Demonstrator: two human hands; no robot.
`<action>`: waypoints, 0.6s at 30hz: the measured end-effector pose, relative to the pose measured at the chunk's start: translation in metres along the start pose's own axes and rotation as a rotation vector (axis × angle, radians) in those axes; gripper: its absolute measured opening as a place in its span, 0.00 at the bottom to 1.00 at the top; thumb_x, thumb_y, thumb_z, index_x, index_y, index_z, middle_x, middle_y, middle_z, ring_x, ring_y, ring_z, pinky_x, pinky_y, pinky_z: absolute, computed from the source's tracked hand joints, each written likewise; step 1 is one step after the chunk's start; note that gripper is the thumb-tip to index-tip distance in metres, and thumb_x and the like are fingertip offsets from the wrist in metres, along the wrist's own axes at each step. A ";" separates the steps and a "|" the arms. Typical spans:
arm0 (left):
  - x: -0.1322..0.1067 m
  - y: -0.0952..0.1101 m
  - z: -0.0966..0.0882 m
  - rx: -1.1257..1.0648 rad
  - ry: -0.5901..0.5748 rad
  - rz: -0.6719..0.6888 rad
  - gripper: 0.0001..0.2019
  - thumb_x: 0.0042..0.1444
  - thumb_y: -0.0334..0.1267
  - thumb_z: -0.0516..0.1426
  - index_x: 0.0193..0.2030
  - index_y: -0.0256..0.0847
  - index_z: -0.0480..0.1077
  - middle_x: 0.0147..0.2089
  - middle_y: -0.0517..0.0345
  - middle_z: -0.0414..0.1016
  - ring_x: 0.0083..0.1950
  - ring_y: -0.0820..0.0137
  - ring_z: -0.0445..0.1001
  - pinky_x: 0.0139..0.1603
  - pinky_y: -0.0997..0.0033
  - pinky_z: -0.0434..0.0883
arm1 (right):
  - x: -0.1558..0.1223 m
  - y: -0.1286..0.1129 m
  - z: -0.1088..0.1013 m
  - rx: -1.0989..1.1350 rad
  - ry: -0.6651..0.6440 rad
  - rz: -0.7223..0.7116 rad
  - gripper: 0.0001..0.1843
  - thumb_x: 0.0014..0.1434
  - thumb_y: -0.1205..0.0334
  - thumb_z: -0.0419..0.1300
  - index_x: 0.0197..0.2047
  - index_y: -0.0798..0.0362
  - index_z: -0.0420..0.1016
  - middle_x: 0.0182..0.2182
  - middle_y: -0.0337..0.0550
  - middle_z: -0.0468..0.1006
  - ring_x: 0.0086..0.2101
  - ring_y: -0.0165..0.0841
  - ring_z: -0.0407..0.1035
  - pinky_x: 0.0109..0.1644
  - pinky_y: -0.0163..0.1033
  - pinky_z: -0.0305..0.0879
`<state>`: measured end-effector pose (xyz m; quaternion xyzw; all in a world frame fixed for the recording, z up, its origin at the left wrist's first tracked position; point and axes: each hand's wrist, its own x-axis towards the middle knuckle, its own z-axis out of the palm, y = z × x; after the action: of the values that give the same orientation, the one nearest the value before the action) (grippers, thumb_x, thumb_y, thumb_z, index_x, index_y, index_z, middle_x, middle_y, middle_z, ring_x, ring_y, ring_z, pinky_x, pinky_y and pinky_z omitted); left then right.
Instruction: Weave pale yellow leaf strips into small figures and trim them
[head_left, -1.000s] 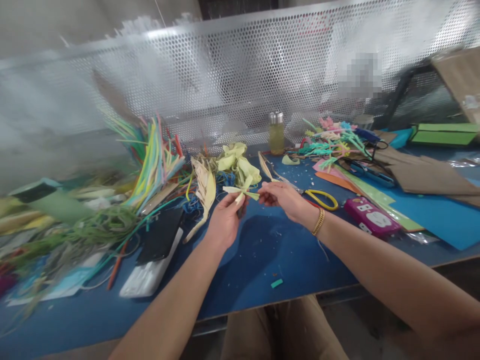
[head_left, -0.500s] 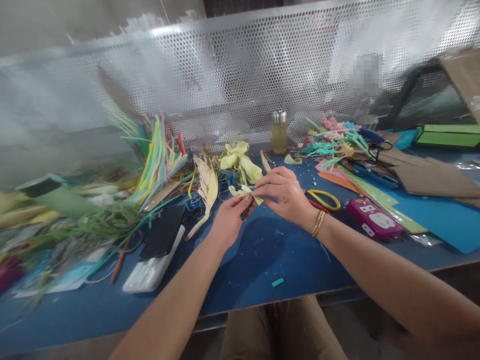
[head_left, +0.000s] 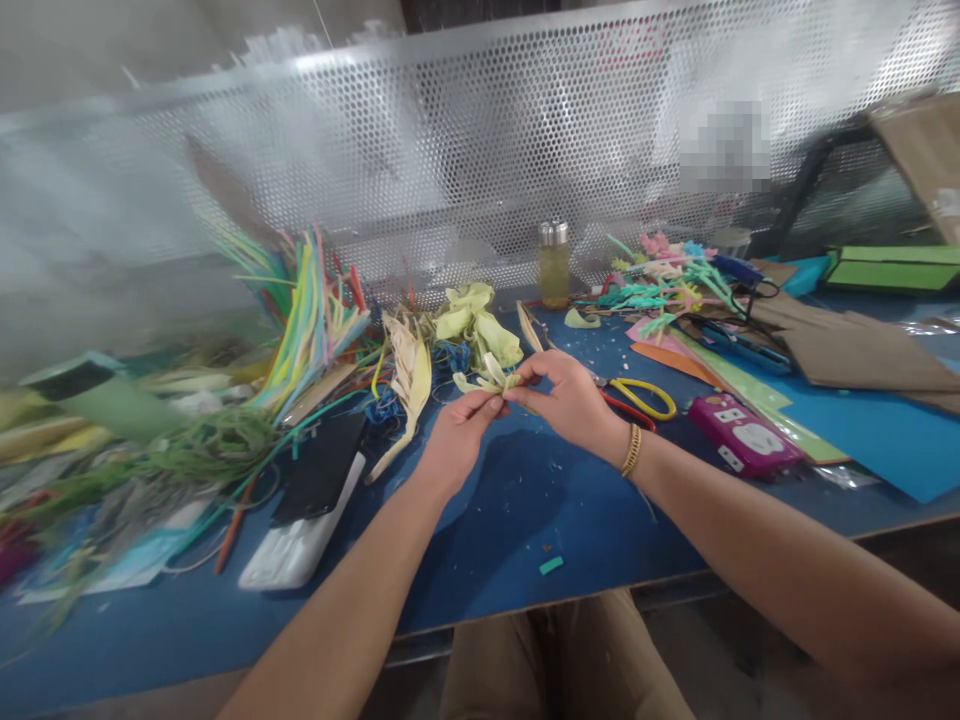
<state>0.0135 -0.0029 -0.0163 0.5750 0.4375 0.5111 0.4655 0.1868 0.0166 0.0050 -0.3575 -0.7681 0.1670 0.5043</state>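
Above the middle of the blue table [head_left: 517,540], my left hand [head_left: 459,440] pinches the base of a small pale green corn husk flower [head_left: 490,376]. My right hand [head_left: 570,402], with a gold bracelet at the wrist, grips the same piece from the other side, thumb and forefinger closed on its petals. The fingertips of both hands almost meet. Just behind them lie pale green corn husks [head_left: 480,325] in a loose heap, and a dry husk strip [head_left: 410,385] is to their left. Scissors [head_left: 643,397] with yellow and red handles rest beside my right hand.
On the left are a phone [head_left: 321,468] on a white box, chenille stems [head_left: 304,315] and a green tube [head_left: 112,400]. To the right sit a purple case [head_left: 742,437], blue paper [head_left: 885,440] and cardboard [head_left: 870,350]. A bottle [head_left: 553,265] stands before the perforated metal panel [head_left: 510,140].
My right hand has come down and closer to my left, its fingers now curled in on the husk flower. The flower's petals stand up more. The view has shifted slightly.
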 end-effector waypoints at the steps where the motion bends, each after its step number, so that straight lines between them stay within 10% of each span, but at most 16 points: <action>1: 0.000 0.001 0.000 0.022 0.002 0.014 0.09 0.52 0.43 0.62 0.34 0.40 0.79 0.33 0.56 0.76 0.39 0.67 0.70 0.45 0.70 0.65 | 0.000 0.000 0.000 0.024 0.001 0.018 0.09 0.55 0.58 0.65 0.27 0.52 0.72 0.28 0.40 0.74 0.33 0.32 0.66 0.40 0.38 0.60; 11: -0.004 0.007 0.001 0.144 -0.002 0.077 0.08 0.54 0.41 0.61 0.28 0.41 0.78 0.33 0.56 0.76 0.39 0.66 0.70 0.46 0.70 0.63 | -0.003 0.005 0.009 0.326 -0.082 0.325 0.12 0.50 0.55 0.66 0.36 0.53 0.74 0.36 0.43 0.76 0.34 0.31 0.68 0.38 0.38 0.64; 18: -0.001 0.009 0.003 0.012 0.109 0.028 0.11 0.49 0.46 0.65 0.34 0.40 0.80 0.37 0.55 0.79 0.43 0.64 0.72 0.47 0.69 0.65 | 0.000 0.007 0.007 0.513 -0.092 0.456 0.18 0.46 0.50 0.68 0.21 0.53 0.68 0.20 0.33 0.67 0.24 0.25 0.59 0.31 0.35 0.58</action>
<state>0.0168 -0.0058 -0.0081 0.5553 0.4570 0.5454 0.4304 0.1834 0.0225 -0.0027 -0.3735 -0.6232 0.4791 0.4925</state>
